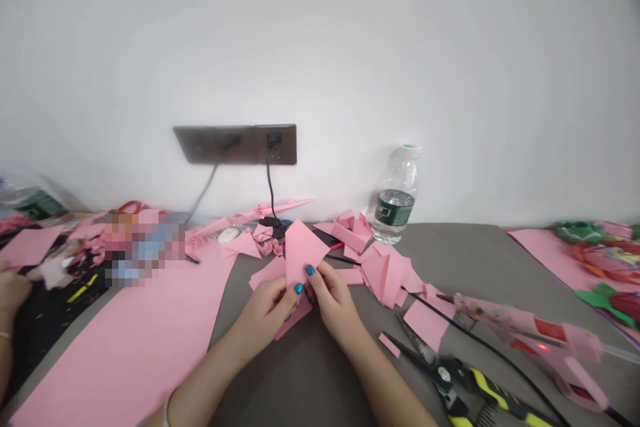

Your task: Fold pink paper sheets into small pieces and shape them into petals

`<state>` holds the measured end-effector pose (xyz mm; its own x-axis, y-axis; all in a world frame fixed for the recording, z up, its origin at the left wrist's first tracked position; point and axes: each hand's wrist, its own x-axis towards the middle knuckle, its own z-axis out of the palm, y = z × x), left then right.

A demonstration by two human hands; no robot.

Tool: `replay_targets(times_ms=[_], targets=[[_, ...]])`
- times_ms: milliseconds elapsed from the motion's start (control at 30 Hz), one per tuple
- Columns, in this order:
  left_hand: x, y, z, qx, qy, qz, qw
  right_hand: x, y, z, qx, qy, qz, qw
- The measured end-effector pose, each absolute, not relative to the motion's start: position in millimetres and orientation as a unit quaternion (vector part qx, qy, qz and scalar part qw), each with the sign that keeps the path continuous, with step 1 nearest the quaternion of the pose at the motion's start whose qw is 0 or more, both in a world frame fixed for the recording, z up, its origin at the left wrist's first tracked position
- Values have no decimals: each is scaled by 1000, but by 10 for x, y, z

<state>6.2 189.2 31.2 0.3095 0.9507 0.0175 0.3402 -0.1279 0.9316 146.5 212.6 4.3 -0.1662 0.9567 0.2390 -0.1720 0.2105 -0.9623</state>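
Observation:
A piece of pink paper [303,250] stands up between my two hands, its pointed corner toward the wall. My left hand [273,307] pinches its lower left edge, thumb on top. On the lower right edge, my right hand [333,297] grips the same paper with the thumb in front. The other fingers of both hands are mostly hidden behind it. Under my hands lie more pink paper pieces [293,321]. Just right of my right hand is a heap of folded pink paper [383,273].
A pink glue gun [555,347] with a lit red light and black-yellow snips [450,373] lie at right. A water bottle [396,197] stands by the wall. Large pink sheet [150,340] spreads at left. Another person's hand [13,290] is at far left. Cords run from the outlet [235,145].

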Motion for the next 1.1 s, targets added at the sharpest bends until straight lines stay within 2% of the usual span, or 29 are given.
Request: replay_targets(times_ms=[467,533,633,733,867,967,1100], targets=[[73,1884,327,645,489,372,454,1476,2089,34,-353,-606,489,519],[50,1904,321,619,508,412,435,1501,2089,53,-372,-627,418,543],[-3,1937,309,570,532,477,405,1549,2119,56,-455,-653,220,564],[-33,1958,308,542,543,513,385,1554,2175,-4,-551,-684,93,469],[-4,1958,333,540,542,515,386,1505,2214,-91,-604,-718,76,339],[22,1952,354,541,539,512,393,1489,2209,-101,-606,-721,91,324],[22,1954,366,544,543,508,389,1500,2212,-110,-591,-715,101,359]])
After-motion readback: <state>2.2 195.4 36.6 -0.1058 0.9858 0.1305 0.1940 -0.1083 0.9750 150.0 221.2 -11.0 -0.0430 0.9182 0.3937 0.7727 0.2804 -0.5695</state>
